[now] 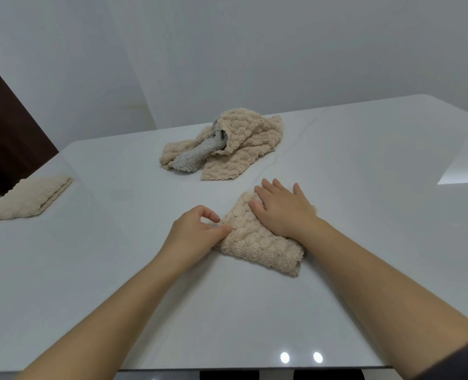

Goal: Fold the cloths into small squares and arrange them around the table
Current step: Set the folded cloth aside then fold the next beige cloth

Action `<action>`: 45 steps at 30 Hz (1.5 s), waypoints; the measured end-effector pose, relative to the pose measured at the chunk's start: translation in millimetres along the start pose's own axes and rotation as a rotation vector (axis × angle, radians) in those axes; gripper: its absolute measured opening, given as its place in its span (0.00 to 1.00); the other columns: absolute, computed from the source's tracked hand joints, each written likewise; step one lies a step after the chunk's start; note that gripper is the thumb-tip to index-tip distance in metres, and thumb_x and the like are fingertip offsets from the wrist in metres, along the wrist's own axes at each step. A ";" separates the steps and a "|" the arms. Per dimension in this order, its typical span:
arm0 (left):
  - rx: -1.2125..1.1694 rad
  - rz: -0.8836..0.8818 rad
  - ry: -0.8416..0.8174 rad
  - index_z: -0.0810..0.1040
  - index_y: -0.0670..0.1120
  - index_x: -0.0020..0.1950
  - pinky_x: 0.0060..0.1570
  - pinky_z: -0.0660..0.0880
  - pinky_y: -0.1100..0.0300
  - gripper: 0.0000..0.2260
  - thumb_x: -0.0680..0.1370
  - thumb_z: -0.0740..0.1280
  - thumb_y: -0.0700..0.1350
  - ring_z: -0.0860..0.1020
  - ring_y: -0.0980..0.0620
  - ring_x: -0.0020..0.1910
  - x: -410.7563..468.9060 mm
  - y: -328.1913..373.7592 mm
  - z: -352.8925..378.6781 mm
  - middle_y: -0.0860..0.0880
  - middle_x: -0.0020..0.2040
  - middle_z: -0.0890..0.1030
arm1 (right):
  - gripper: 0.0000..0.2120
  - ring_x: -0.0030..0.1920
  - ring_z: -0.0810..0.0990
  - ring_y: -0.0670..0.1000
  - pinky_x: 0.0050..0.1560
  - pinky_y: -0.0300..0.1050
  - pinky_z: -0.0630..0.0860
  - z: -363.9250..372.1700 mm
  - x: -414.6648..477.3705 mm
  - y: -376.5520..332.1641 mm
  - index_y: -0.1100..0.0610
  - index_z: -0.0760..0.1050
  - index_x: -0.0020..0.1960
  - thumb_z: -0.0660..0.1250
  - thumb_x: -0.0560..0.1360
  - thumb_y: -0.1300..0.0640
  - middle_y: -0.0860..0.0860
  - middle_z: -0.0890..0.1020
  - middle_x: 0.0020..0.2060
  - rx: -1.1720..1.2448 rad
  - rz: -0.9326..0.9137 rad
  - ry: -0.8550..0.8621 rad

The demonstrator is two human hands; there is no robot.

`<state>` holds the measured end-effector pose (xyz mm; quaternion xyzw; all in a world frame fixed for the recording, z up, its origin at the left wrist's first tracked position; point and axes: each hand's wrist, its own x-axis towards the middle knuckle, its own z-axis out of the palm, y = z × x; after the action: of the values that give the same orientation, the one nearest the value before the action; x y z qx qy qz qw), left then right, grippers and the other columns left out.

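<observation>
The right hand (pixel 282 208) lies spread flat on the folded beige cloth (pixel 257 242) at mid-bench (pixel 117 283); the left hand (pixel 197 231) apparently pinches its left edge. Best to press firmly while squaring that edge.

A person with bare forearms, left hand (pixel 197 229) and right hand (pixel 285 207) uncovered, wears a dark grey fabric sleeve (pixel 463 357), its edge visible high on the right arm.
</observation>
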<state>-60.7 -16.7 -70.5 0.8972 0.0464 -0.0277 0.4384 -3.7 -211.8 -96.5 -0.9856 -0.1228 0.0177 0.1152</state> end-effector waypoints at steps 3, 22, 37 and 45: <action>0.035 0.020 0.102 0.72 0.54 0.51 0.40 0.74 0.58 0.14 0.72 0.74 0.53 0.80 0.53 0.37 -8.9 -3.5 6.5 0.51 0.36 0.83 | 0.29 0.79 0.47 0.52 0.76 0.62 0.42 -0.6 -0.5 0.0 0.53 0.54 0.79 0.43 0.82 0.41 0.51 0.52 0.79 0.011 0.001 0.004; 0.816 0.008 0.152 0.76 0.43 0.54 0.43 0.66 0.57 0.19 0.81 0.53 0.56 0.77 0.43 0.52 21.1 45.6 39.4 0.45 0.54 0.80 | 0.22 0.72 0.64 0.56 0.70 0.59 0.57 1.5 0.9 -2.4 0.57 0.72 0.63 0.45 0.83 0.48 0.52 0.72 0.68 0.041 -0.005 0.119; 0.810 -0.007 0.396 0.67 0.44 0.50 0.36 0.65 0.55 0.09 0.80 0.54 0.49 0.75 0.44 0.39 14.2 -12.5 -0.9 0.47 0.41 0.78 | 0.18 0.63 0.72 0.52 0.70 0.54 0.56 8.2 47.9 -61.2 0.58 0.77 0.53 0.50 0.82 0.52 0.52 0.79 0.56 0.148 -0.294 0.094; 0.702 0.310 -0.051 0.45 0.48 0.80 0.76 0.42 0.47 0.25 0.84 0.45 0.50 0.41 0.58 0.78 31.2 -16.7 3.2 0.54 0.80 0.42 | 0.18 0.70 0.69 0.50 0.66 0.37 0.60 -16.1 25.3 -36.3 0.58 0.70 0.71 0.54 0.83 0.58 0.52 0.73 0.70 0.613 -0.100 0.268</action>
<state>-31.5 -7.2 -88.4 0.9881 -0.1130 0.0027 0.1047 13.2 -175.0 -72.6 -0.8913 -0.1439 -0.0817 0.4221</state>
